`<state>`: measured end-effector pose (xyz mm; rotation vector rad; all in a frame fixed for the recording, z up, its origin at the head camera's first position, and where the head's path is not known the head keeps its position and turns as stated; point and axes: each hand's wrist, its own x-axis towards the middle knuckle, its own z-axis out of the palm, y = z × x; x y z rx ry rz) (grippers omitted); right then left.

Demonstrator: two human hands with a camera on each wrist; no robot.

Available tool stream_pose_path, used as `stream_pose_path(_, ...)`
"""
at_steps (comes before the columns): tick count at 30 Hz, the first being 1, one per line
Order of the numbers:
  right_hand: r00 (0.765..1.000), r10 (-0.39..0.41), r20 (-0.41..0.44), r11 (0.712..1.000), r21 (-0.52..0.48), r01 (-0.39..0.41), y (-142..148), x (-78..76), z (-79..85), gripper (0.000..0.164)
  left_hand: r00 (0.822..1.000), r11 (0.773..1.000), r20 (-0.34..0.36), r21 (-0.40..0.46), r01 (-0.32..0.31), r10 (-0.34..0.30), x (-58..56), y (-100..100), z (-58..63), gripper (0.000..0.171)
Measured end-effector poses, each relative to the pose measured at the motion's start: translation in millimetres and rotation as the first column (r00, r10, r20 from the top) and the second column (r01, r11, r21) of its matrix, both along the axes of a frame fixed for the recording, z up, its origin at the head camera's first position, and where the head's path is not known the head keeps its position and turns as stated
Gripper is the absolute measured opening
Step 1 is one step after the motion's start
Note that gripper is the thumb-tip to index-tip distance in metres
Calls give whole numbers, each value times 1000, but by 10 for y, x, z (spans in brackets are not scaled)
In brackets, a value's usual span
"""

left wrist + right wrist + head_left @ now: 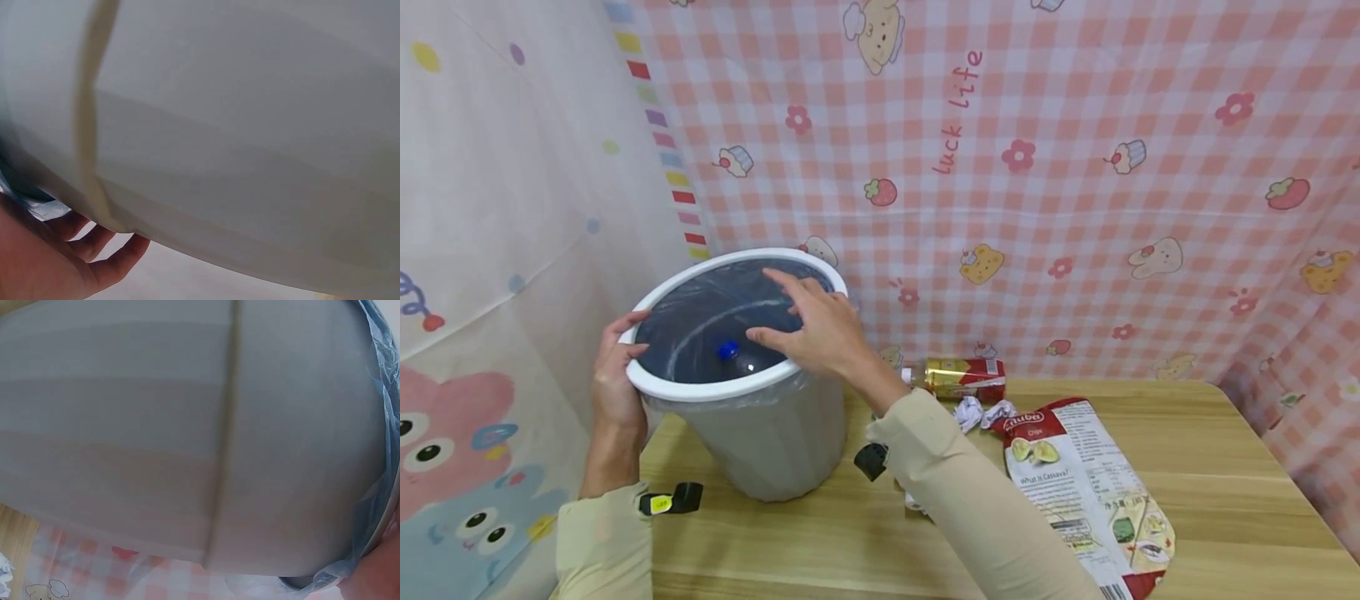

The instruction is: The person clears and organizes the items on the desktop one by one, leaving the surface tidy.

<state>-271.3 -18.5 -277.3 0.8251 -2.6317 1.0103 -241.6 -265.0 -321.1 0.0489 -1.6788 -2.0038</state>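
With your left hand [617, 379] you are gripping the white rim [688, 389] of the bin [775, 433] at its left side, the fingers bending over the edge. Your right hand [823, 329] is reaching across the rim's right side, its fingers spreading over the mouth and holding nothing. The bin is standing base down on the bench [1210, 467], near its left end and between your forearms. A thin plastic liner [369, 512] is lining it and folding out under the rim, and deep inside a small blue object [727, 350] is showing, too hidden for you to identify. To the right of the bin, well apart from your fingers, a red-labelled bottle [964, 379] is lying on its side by the back cloth. Just in front of it, crumpled paper [970, 412] is resting near the flattened chips bag [1067, 483], which your right sleeve [977, 500] is partly covering. Behind everything, a pink checked cloth [1075, 208] is hanging, and a white cartoon-printed cloth [550, 167] is hanging at the left.
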Motion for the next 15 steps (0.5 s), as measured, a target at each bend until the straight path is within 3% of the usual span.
stream_pose_path(15, 1000, 15, 17, 997, -70, -14, 27, 11, -18, 65, 1000, 1000, -30, 20, 2, -2, -13, 2, -2, 42)
